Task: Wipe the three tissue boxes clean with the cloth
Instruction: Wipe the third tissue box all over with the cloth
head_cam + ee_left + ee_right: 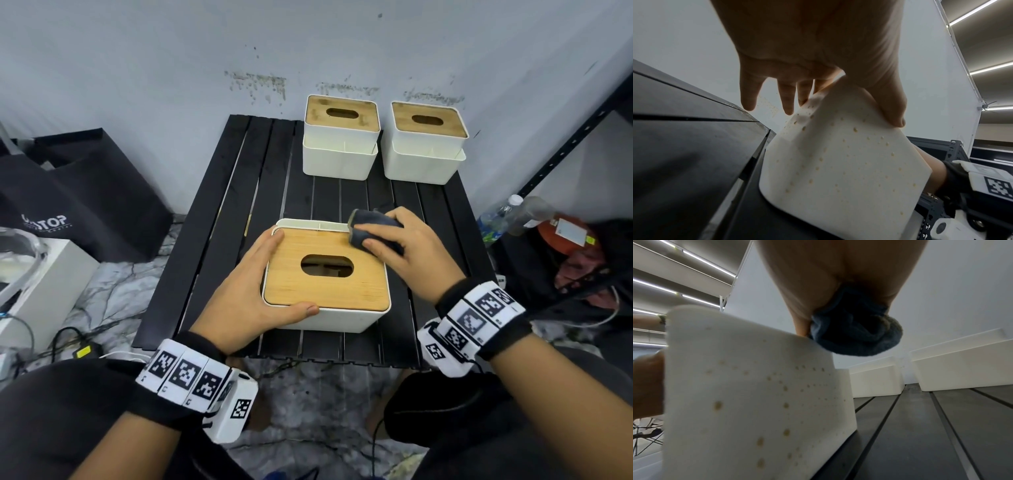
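2 hands work the nearest tissue box (325, 274): the right hand (407, 250) grips a bunched dark cloth (371, 231) on the bamboo lid's 1 o'clock corner, while the left hand (253, 291) clasps the box's 9 o'clock side, thumb along the near edge. Brownish spots dot its white walls. The other 2 tissue boxes (340, 137) stand side by side at 12 o'clock on the black slatted table (219, 222), near the wall.
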